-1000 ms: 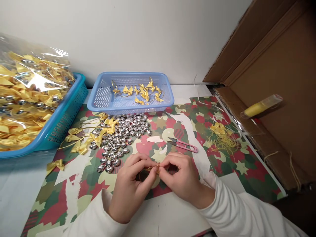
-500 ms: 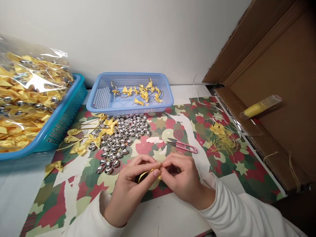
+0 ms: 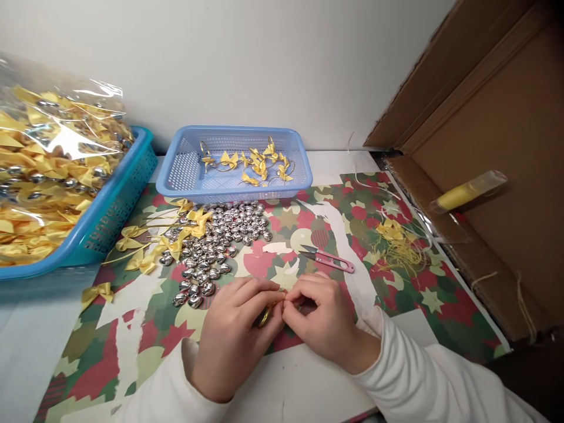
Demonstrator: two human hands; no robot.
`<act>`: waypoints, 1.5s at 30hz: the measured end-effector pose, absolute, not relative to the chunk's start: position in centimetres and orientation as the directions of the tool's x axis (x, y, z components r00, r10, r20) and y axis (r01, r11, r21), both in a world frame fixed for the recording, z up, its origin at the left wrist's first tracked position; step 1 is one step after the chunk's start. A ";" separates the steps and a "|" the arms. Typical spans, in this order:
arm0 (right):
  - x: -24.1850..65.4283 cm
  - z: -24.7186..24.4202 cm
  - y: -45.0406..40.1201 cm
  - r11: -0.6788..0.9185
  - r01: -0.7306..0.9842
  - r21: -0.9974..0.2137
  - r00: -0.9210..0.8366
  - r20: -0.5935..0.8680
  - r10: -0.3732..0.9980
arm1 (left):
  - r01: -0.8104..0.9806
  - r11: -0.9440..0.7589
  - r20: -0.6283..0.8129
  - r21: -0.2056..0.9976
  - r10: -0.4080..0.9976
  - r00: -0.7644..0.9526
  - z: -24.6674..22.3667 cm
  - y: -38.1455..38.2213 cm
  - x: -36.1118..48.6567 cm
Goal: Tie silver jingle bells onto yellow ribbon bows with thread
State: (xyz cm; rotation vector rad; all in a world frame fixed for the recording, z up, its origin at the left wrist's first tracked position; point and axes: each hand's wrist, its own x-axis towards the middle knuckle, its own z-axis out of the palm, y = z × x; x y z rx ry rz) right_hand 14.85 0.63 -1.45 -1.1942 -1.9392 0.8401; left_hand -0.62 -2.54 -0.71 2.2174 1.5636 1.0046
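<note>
My left hand (image 3: pixel 242 332) is closed on a shiny gold cord (image 3: pixel 265 317), seen in the gap under its fingers; the rest is hidden. Against it, fingertip to fingertip, my right hand (image 3: pixel 324 322) pinches at the same spot, probably the cord's end, too small to make out. Silver jingle bells (image 3: pixel 211 252) lie in a pile just beyond my left hand. Yellow ribbon bows on gold cords (image 3: pixel 176 235) rest beside and over the bells. Past my right hand are pink thread snips (image 3: pixel 332 261), blades pointing left.
A blue basket (image 3: pixel 233 192) at the back holds several bows on cord loops. To the left, a teal basket (image 3: pixel 127 188) carries a clear bag (image 3: pixel 66 141) of bows with bells. Yellow thread scraps (image 3: pixel 399 249) lie right, near a cardboard box (image 3: pixel 476 117) with a tube (image 3: pixel 469 191).
My left hand has rolled over, with its fingers now covering more of the gold cord loop. The fingertips of both hands stay together. The view has shifted slightly.
</note>
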 end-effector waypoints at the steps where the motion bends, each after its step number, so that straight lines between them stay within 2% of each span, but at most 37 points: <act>1: 14.8 -1.5 0.6 0.369 0.468 -0.803 -0.333 0.227 0.915 | 0.739 -0.408 0.398 0.536 0.894 0.205 -0.7 -2.5 -0.6; 10: 14.8 -1.7 0.4 0.369 0.517 -0.772 -0.355 0.199 0.914 | 0.779 -0.475 0.397 0.410 0.862 0.316 -0.6 -2.2 -0.9; 13: 14.8 -1.6 0.5 0.356 0.512 -0.782 -0.349 0.189 0.918 | 0.780 -0.478 0.374 0.404 0.865 0.336 -0.6 -2.2 -1.0; 15: 14.9 -1.4 0.6 0.350 0.496 -0.795 -0.354 0.182 0.917 | 0.761 -0.459 0.347 0.459 0.881 0.322 -0.6 -2.2 -1.1; 21: 15.9 -0.2 1.6 0.331 0.341 -0.880 -0.408 0.179 0.895 | 0.587 -0.262 0.185 0.766 0.964 0.189 -0.5 -2.2 -1.1; 26: 16.4 0.2 2.2 0.254 0.257 -0.933 -0.516 0.090 0.852 | 0.421 -0.138 0.086 0.897 0.986 0.141 -0.3 -2.3 -1.0; 34: 16.5 0.2 2.3 0.180 0.232 -0.956 -0.536 0.029 0.844 | 0.365 -0.091 0.039 0.927 0.988 0.149 -0.1 -2.4 -1.0; 45: 16.2 -0.6 2.0 0.290 0.272 -0.918 -0.546 0.101 0.832 | 0.435 -0.131 0.080 0.891 0.988 0.133 -0.5 -2.4 -1.2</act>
